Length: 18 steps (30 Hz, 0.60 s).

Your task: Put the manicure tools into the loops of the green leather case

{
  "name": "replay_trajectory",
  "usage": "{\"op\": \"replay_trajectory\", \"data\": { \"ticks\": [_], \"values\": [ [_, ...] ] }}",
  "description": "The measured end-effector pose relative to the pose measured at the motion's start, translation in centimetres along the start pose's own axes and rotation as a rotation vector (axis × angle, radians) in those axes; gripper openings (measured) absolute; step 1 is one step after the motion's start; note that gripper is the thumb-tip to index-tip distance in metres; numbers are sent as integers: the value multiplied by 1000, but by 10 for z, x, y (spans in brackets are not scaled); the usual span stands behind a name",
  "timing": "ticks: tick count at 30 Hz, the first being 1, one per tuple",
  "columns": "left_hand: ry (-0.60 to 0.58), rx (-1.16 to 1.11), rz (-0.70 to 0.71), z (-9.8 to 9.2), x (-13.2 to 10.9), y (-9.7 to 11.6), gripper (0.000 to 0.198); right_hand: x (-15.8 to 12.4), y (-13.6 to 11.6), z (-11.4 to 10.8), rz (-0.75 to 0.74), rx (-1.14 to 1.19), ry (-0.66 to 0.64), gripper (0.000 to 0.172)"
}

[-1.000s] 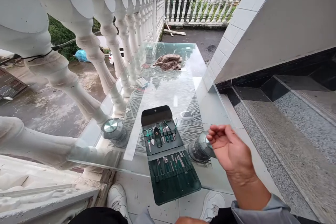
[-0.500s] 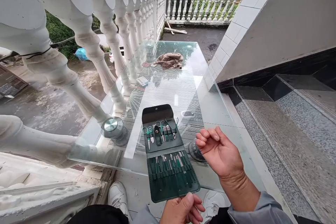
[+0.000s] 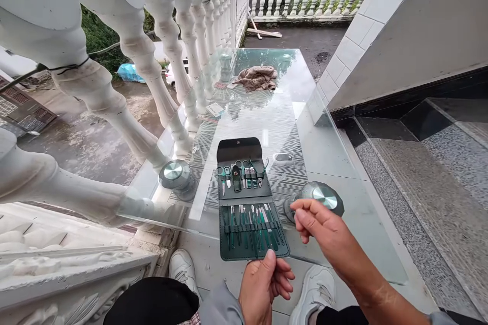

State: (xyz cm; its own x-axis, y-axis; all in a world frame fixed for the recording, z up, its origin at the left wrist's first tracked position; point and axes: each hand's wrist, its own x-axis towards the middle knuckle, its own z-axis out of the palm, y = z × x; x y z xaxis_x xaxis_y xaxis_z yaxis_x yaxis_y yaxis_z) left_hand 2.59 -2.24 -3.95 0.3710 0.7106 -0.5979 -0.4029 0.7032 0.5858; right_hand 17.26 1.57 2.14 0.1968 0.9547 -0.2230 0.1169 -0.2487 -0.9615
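A dark green manicure case (image 3: 249, 194) lies unfolded over the near edge of the glass table. Small scissors (image 3: 222, 179), nail clippers (image 3: 251, 177) and cuticle nippers (image 3: 260, 175) sit under straps in its upper panel. Several slim metal tools (image 3: 251, 223) fill the loops of the lower panel. My left hand (image 3: 261, 284) grips the bottom edge, thumb on top and fingers partly hidden beneath. To the right of the case, my right hand (image 3: 318, 223) hovers apart from it, fingers curled and thumb close to the forefinger. No object shows in it.
The glass table (image 3: 278, 127) has round metal-capped supports (image 3: 177, 172), one close beside my right hand. A crumpled brown cloth (image 3: 256, 78) and a small box (image 3: 215, 109) lie farther back. White balusters (image 3: 152, 61) line the left; stone steps (image 3: 415, 183) rise at right.
My right hand has turned from palm up to palm inward and down, lowering slightly. My left hand still holds the case, whose lower panel has tilted up. The camera view has shifted.
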Motion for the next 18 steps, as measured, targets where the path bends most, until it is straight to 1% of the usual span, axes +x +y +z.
{"op": "replay_trajectory", "data": {
  "ticks": [3, 4, 6, 9, 14, 18],
  "values": [
    [-25, 26, -40, -1, 0, 0, 62, -9, 9, 1, -118, -372, -41, 19],
    [-33, 36, -52, -1, 0, -1, 62, -12, 12, 2, -173, -465, -38, 18],
    [-40, 48, -64, -1, 1, -1, 63, -16, 17, 2, -264, -581, -17, 17],
    [-21, 51, -73, 0, 3, -2, 69, -19, 21, 2, -337, -664, 2, 17],
    [24, 61, -64, 0, 7, -5, 73, -17, 25, 8, -445, -774, -43, 17],
    [27, 71, -59, 1, 8, -6, 73, -15, 25, 16, -468, -809, 28, 14]
  ]
}}
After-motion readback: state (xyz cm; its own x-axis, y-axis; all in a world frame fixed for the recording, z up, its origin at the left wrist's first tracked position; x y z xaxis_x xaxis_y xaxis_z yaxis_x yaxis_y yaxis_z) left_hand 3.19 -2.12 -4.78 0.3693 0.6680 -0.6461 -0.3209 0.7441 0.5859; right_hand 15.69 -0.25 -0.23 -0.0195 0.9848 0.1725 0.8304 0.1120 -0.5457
